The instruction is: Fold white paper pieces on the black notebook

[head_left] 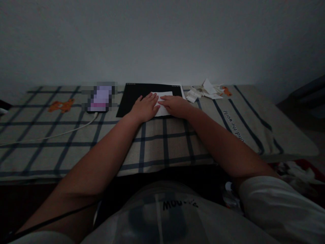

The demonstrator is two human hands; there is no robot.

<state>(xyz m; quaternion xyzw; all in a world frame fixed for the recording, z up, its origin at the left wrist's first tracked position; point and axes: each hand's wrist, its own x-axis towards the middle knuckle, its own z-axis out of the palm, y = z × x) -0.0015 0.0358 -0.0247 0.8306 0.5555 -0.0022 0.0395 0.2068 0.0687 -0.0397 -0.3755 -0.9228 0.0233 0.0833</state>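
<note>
A small sheet of white paper (pixel 164 107) lies on a flat black board or pad (pixel 137 91) with a row of small holes along its far edge. My left hand (pixel 146 107) rests flat on the left side of the paper, fingers stretched out and pointing away from me. From the other side, my right hand (pixel 175 105) lies over the right part of the sheet, its fingers extended to the left. The fingertips of both hands come close together on the paper. Part of the sheet is hidden under them.
A pile of folded white paper pieces (pixel 207 90) lies right of the board. At the left, a phone (pixel 100 98) with a white cable (pixel 73 130) rests on the checked tablecloth (pixel 154 149). A wall (pixel 162 40) stands behind; a red bin (pixel 304 164) sits below, right.
</note>
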